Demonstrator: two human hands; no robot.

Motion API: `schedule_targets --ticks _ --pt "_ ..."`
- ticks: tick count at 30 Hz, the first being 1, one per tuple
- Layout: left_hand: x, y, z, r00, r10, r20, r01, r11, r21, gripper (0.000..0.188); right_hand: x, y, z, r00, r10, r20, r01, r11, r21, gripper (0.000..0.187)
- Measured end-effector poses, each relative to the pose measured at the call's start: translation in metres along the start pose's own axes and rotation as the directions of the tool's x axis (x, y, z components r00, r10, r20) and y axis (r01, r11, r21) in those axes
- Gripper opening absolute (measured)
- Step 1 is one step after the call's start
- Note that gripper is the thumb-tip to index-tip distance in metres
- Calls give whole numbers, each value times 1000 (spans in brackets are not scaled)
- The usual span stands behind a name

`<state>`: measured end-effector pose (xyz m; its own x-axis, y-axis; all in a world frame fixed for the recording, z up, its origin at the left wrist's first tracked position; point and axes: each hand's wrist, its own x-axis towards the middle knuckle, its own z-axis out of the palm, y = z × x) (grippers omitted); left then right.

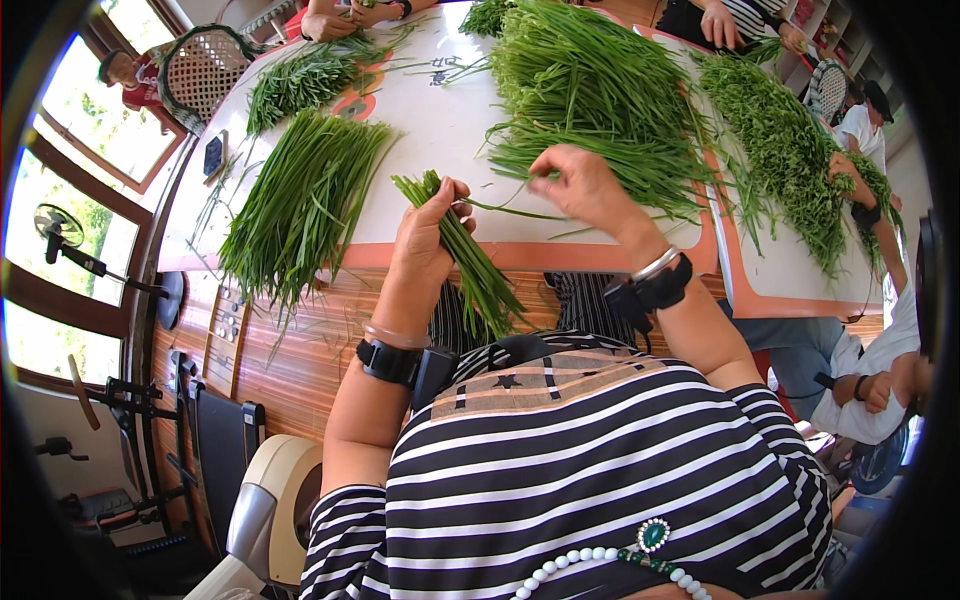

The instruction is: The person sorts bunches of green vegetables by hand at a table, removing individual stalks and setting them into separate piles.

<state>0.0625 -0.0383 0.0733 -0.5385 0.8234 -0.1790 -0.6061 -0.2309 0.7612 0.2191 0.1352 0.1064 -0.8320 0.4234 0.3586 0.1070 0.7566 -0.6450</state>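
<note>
My left hand [428, 235] is closed around a small bunch of garlic chives [480, 270], held above the table's near edge. The cut ends point up past my thumb, and the leaf tips hang down toward my lap. One thin leaf sticks out sideways from that bunch toward the right. My right hand [590, 195] is raised beside the large heap of garlic chives [600, 90], its fingers curled in a pinch. Motion blurs its fingertips, and anything between them is too small to make out. Left of my hands lies a neat pile of garlic chives [305, 195].
The white table [430, 130] has an orange border. A smaller pile of greens [305, 85] lies at the back left, near a phone-like dark object [214, 157]. Co-workers' hands [330, 20] handle greens across the table. Another table [770, 285] with leafy greens [775, 140] adjoins on the right.
</note>
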Motion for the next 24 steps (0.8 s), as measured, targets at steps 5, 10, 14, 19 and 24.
schedule_targets --ticks 5,10,14,19,24 --pt "11 -17 3 990 -82 114 97 986 -134 20 30 27 4 997 -44 -59 23 949 -315 13" --pt "18 -17 4 982 -142 123 163 969 -188 21 37 33 20 999 -18 37 35 830 -556 10" --pt "19 -14 6 984 -138 112 154 978 -143 23 41 28 7 977 -121 -177 67 956 -286 7" --pt "23 -14 27 994 -66 89 82 978 -192 31 34 3 13 996 -18 -87 25 996 89 8" --pt "28 -17 27 996 -57 68 66 989 -131 33 20 -1 17 973 -229 -37 229 973 4 9"
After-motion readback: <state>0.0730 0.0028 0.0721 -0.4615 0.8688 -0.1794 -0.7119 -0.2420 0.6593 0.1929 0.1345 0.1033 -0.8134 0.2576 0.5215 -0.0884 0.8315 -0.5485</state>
